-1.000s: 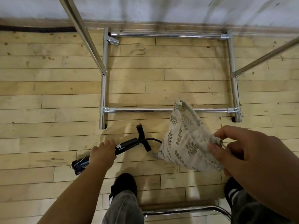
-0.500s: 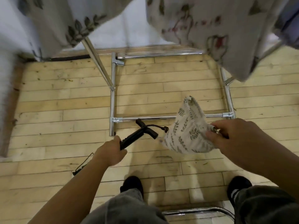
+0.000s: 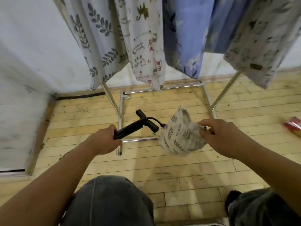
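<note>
Two hands busy, left hand (image 3: 104, 141) gripping black pump (image 3: 130, 129), right hand (image 3: 216, 136) pinching leaf-print bag (image 3: 179, 137)

The pump (image 3: 130, 128) is black, and the bag (image 3: 179, 137) is off-white with grey-green leaf sprigs. At the far side hang a leaf cloth (image 3: 91, 38), white with grey sprigs, a cat cloth (image 3: 143, 46), white with red dabs, and a blue cloth (image 3: 184, 38) with pale flowers. The floor (image 3: 162, 168) is pale yellow wood, the rack (image 3: 138, 140) silver, and the packet (image 3: 293, 125) at right red.
</note>
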`<state>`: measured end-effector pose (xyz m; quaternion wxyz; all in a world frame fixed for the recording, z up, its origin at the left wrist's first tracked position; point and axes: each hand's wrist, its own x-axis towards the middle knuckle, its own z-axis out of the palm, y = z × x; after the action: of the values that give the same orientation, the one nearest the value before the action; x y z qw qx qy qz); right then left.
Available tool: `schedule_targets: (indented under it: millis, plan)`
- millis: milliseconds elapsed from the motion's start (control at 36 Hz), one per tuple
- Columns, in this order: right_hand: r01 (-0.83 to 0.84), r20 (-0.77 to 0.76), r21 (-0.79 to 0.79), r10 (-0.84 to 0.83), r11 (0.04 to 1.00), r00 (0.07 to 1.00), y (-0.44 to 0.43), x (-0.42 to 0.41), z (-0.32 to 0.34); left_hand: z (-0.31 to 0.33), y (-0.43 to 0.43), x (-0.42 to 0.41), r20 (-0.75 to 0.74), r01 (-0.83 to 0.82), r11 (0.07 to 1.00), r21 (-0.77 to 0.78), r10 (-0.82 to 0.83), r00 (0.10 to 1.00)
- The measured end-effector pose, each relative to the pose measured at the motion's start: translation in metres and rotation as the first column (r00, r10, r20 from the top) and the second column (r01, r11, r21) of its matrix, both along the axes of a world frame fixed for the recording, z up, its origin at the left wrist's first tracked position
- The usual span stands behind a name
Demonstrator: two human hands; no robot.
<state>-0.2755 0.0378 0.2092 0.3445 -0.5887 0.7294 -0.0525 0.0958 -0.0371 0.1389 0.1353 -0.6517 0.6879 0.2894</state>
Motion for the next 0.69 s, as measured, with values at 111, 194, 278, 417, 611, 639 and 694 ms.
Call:
schedule_targets:
  millis: [111, 194, 278, 417, 611, 639, 694]
  plan:
    - [0.0, 0.003, -0.039, 0.0, 0.999, 1.0, 0.01, -0.017, 0.023, 0.044, 0.003, -0.015, -0.01, 0.018, 0.999, -0.029, -0.018, 1.0]
    - [0.023, 0.05, -0.08, -0.019, 0.997, 0.999, 0.027, -0.029, 0.04, 0.071, 0.011, -0.026, -0.025, 0.001, 0.998, -0.058, -0.002, 1.0]
    - [0.043, 0.069, -0.091, -0.037, 0.995, 0.997, 0.046, -0.036, 0.049, 0.092, 0.021, -0.03, -0.019, -0.017, 0.998, -0.066, 0.015, 1.0]
    - [0.125, 0.12, -0.085, -0.115, 0.989, 0.986, 0.07, -0.042, 0.051, 0.118, 0.051, -0.038, -0.083, -0.1, 0.99, -0.104, 0.091, 0.992]
    - [0.229, 0.263, -0.092, -0.198, 0.969, 0.944, 0.098, -0.049, 0.042, 0.114, 0.105, -0.07, -0.1, -0.158, 0.91, -0.384, 0.129, 0.987]
    - [0.237, 0.297, -0.09, -0.201, 0.967, 0.933, 0.102, -0.05, 0.042, 0.109, 0.112, -0.073, -0.116, -0.163, 0.896, -0.413, 0.126, 0.985]
    - [0.236, 0.354, -0.091, -0.19, 0.968, 0.916, 0.11, -0.051, 0.044, 0.097, 0.125, -0.075, -0.167, -0.188, 0.879, -0.438, 0.126, 0.978]
